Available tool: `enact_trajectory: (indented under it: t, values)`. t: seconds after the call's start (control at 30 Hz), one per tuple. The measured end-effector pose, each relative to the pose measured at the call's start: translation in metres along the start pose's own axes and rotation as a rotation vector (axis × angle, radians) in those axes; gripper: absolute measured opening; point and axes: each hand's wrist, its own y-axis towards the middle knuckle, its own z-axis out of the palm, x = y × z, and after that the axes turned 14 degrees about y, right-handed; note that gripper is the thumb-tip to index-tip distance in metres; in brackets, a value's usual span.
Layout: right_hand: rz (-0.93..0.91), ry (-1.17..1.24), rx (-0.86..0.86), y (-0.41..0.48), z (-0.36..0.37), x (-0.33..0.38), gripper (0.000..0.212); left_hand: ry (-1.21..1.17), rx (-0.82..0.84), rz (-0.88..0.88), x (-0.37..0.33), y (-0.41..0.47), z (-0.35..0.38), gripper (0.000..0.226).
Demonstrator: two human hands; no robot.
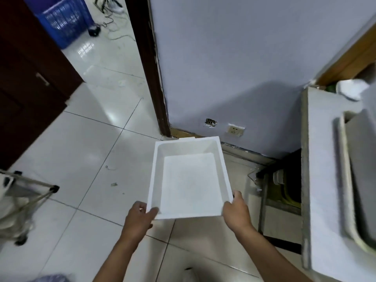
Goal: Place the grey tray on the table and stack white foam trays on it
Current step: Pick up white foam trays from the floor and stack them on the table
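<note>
I hold a white foam tray [190, 178] level in front of me above the tiled floor, its hollow side up. My left hand [140, 217] grips its near left corner, thumb over the rim. My right hand [237, 210] grips its near right corner. The grey tray [364, 180] lies on the table [323, 180] at the right edge of the view, blurred and partly cut off. The foam tray is left of the table, apart from it.
A wall [244, 68] with a socket [235, 130] stands ahead. A dark door frame [151, 68] and dark cabinet [30, 88] are to the left, a wheeled metal rack [24, 200] at lower left, a blue crate [63, 19] far back.
</note>
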Motion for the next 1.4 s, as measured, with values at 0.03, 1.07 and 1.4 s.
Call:
enact_trajectory:
  t: [0.03,1.07,1.4]
  values:
    - [-0.012,0.003,0.009,-0.015,-0.010,0.013,0.034,-0.040,-0.023,0.001,-0.014,-0.016,-0.010,0.026]
    - [-0.505,0.171,-0.043,-0.242,-0.343,0.178,0.030,-0.050,-0.371,0.452,-0.283,-0.344,-0.041,0.016]
    - [-0.491,0.252,-0.162,-0.244,-0.418,0.125,0.029,0.066,-0.310,0.693,-0.342,-0.391,0.004,0.017]
